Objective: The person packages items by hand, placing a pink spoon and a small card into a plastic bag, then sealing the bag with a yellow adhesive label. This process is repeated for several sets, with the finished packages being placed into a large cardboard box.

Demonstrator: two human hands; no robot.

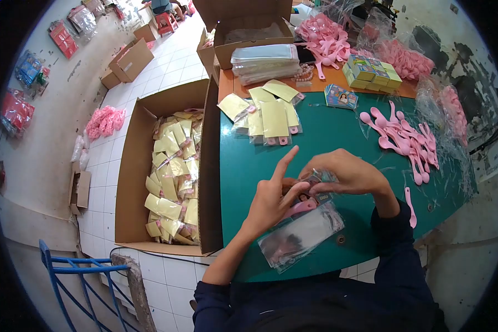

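Several printed cards (340, 97) — lettering unreadable; right hand (346, 171) pinching clear bag (322, 176) — left hand (268, 200) forefinger raised, grip unclear.

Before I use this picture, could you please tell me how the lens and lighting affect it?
In the head view, the corners fall black and the scene bows; the white floor tiles look bright toward the top, and pale sheen lies on the clear plastic sleeves near the left hand.

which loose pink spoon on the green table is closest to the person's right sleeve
The single pink spoon lying just beside the right sleeve; it's on its own, while the spoon pile lies farther from the person.
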